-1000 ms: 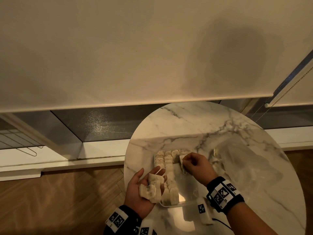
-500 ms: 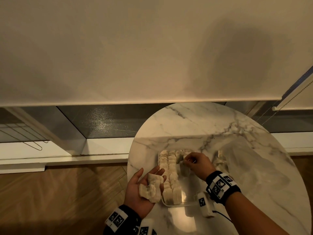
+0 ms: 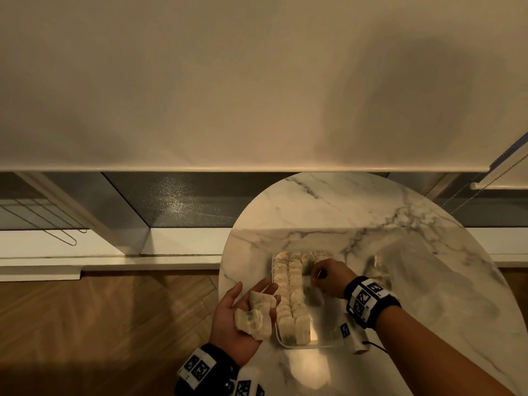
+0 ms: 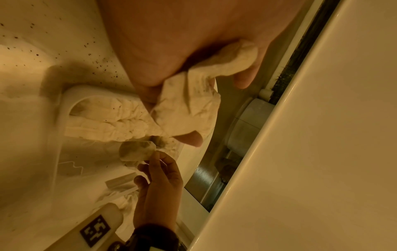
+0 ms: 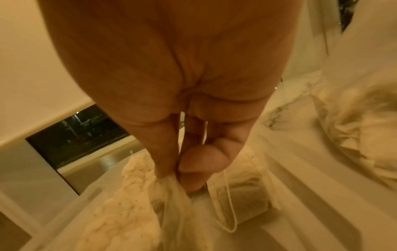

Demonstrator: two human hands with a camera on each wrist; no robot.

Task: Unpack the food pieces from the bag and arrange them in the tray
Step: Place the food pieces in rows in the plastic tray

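The right hand (image 3: 328, 277) pinches one piece (image 5: 171, 191) over the tray (image 3: 325, 342), fingers clamped on its top. The left hand (image 3: 237, 318), fingers spread, cradles spare pieces (image 3: 255, 315) beside the tray. Risk: the loose pieces could slide off the tilted palm. The bag (image 3: 445, 284) is transparent and hard to make out.

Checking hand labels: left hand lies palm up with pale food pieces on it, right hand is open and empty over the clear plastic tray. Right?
Not quite. The right hand is not empty: its fingers pinch a pale food piece over the clear plastic tray, as the right wrist view shows. The left hand does carry pieces palm up.
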